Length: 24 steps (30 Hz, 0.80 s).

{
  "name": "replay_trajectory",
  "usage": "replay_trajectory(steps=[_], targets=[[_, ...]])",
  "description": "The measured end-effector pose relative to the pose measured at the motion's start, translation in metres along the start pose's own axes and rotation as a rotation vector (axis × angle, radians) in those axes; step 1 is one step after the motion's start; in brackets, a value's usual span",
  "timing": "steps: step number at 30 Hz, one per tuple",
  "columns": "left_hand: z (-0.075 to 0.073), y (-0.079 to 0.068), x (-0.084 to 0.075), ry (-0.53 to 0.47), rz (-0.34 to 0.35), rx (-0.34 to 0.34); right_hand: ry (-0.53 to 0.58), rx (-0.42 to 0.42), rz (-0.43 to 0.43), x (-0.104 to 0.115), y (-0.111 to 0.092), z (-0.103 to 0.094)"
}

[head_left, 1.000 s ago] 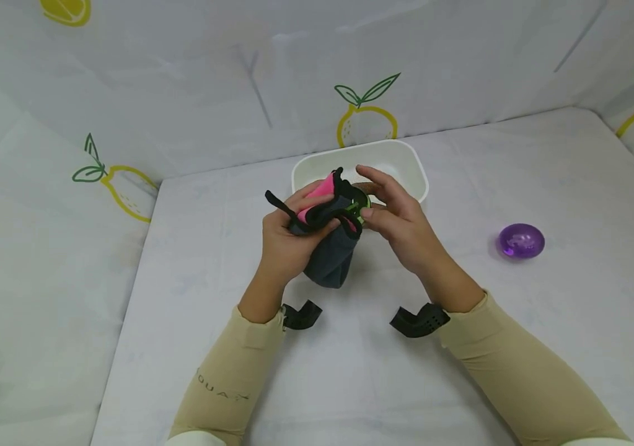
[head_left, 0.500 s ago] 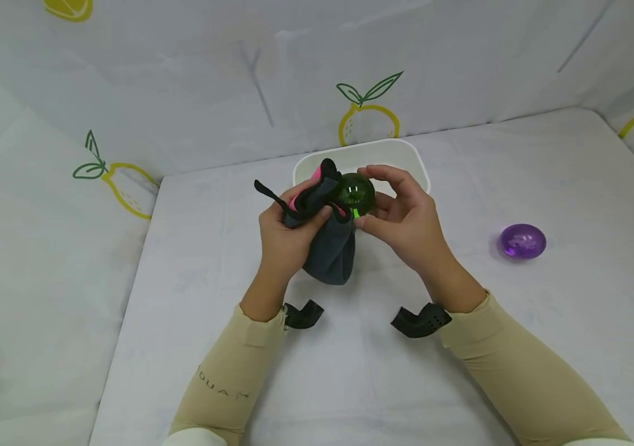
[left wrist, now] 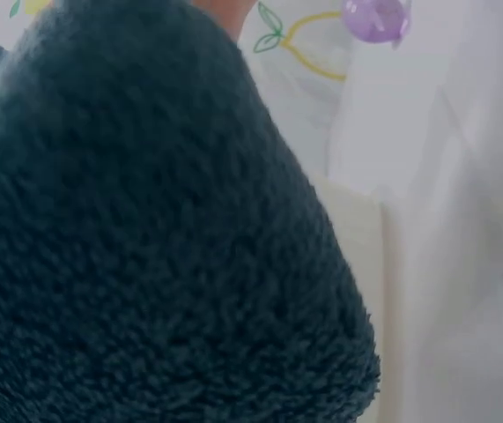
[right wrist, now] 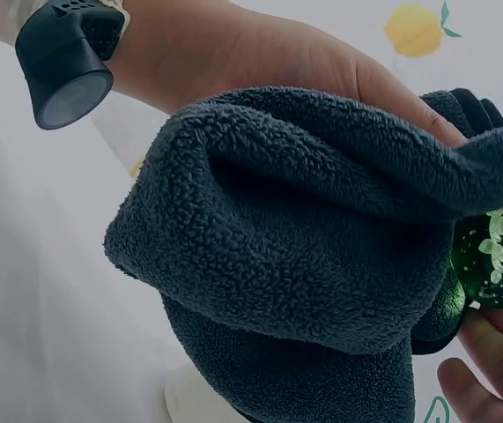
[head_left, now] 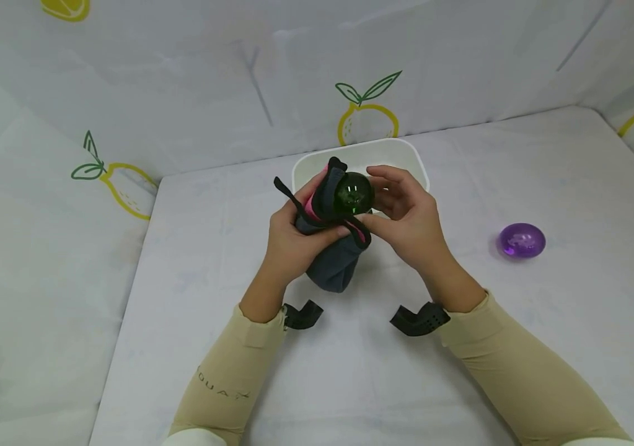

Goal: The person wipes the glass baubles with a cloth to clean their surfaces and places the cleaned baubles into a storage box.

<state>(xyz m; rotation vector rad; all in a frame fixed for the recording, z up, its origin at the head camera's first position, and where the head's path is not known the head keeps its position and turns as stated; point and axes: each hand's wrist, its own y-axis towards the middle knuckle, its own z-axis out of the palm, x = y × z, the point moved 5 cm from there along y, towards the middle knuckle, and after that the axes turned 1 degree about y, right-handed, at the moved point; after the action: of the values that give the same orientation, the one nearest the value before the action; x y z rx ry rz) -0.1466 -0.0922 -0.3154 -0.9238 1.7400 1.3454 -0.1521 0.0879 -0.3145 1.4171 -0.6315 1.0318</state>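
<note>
My left hand [head_left: 294,244] grips a fuzzy dark blue-grey cloth [head_left: 334,263] with a pink side, black edging and a black loop. A see-through green ball [head_left: 354,193] is nestled in its upper folds, and the cloth covers the ball's left side. On the ball's right, my right hand [head_left: 406,207] has its thumb low by the cloth edge and its fingers curled at the far side. In the right wrist view, fingertips meet the ball [right wrist: 493,260], which carries a glowing pale pattern. Cloth [left wrist: 163,229] fills most of the left wrist view.
A white tray [head_left: 418,167] stands at the back, partly behind the hands. A purple see-through oval piece [head_left: 522,240] lies on the white-covered table [head_left: 545,347] to the right. Behind rises a pale sheet [head_left: 211,80] with lemon drawings.
The green ball first came further out of the cloth, then the cloth shifted right and wrapped its left side. My right hand has turned slightly beside it. The purple piece stays put.
</note>
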Motion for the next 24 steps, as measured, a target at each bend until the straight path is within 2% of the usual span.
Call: replay_trajectory(steps=[5,13,16,20,24], targets=[[-0.0001,-0.0004,-0.0007,0.008,0.006,-0.010,-0.083,-0.011,0.069,-0.0025,-0.0015,-0.0003],[0.0028,-0.0017,0.0009,0.054,-0.020,-0.013,-0.118,-0.041,0.130,-0.0053,-0.0038,0.0008],[0.0053,-0.0016,0.0003,0.084,0.016,-0.003,-0.178,-0.069,0.173,-0.0070,-0.0048,-0.0017],[0.0071,-0.0019,-0.0015,0.113,0.107,0.004,-0.242,-0.086,0.221,-0.0091,-0.0042,-0.0043],[0.0063,-0.0028,-0.0023,0.098,0.158,-0.019,-0.226,-0.079,0.245,-0.0100,-0.0028,-0.0045]])
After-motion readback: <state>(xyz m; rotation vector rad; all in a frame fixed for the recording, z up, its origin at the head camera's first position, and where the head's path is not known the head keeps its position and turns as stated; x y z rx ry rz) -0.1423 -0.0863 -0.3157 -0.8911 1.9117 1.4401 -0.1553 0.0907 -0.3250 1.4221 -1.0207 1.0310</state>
